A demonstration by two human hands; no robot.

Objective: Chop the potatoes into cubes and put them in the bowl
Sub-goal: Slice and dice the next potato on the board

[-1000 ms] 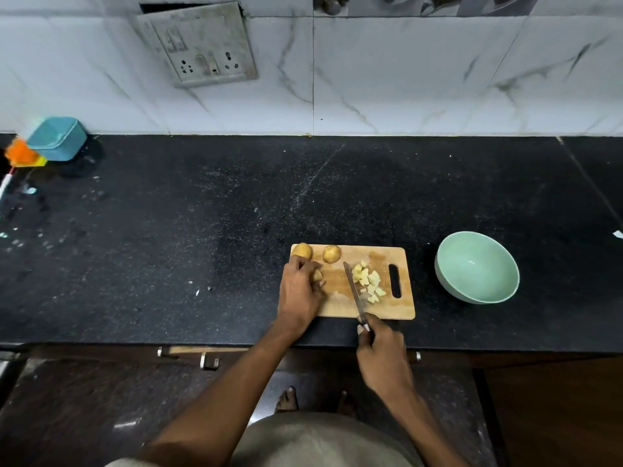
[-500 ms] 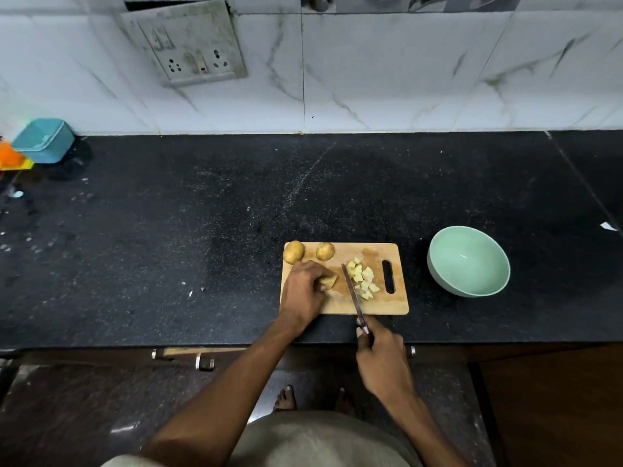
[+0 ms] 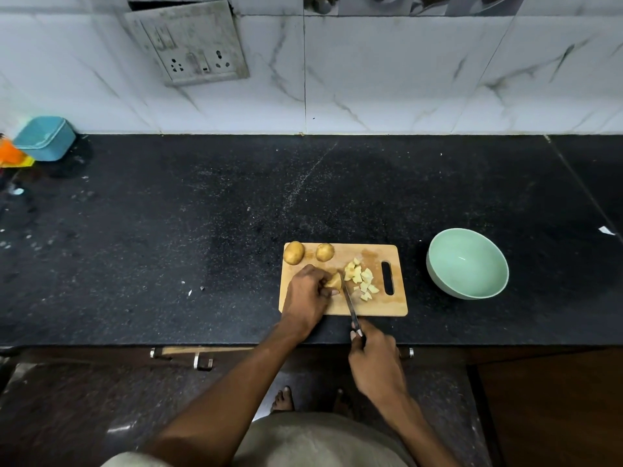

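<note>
Two hands on the job, both gripping. My left hand (image 3: 308,294) sits on the cutting board (image 3: 371,308), fingers curled round a potato piece (image 3: 333,281), pinning it to the wood. My right hand (image 3: 376,362) is off the board at approx 6 o'clock from it, out past the counter edge, clenched round the knife (image 3: 349,299) handle; the blade runs up onto the board, tip just beside the held piece on its 3 o'clock side. Can't tell if the edge is into the potato or only touching it.

Moving outward: a loose heap of potato cubes (image 3: 362,279) lies on the board at 3 o'clock from the blade, between knife and the board's handle slot (image 3: 388,278). Two whole potatoes (image 3: 294,253) sit w/ skins on along the board's far edge, approx 12 o'clock from my left hand, near each other but apart; the left one is at the corner.

The green bowl (image 3: 435,264) stands on the black counter (image 3: 168,230) at 3 o'clock from the board, apart from it, upright, no cubes inside.

Further out, a blue container (image 3: 45,138) sits far off at approx 10 o'clock against the tiled wall (image 3: 404,72), w/ something orange (image 3: 10,153) beside it at the frame edge. A socket plate (image 3: 187,42) is on the wall at approx 11 o'clock. Bare feet (image 3: 283,399) show below the counter.
</note>
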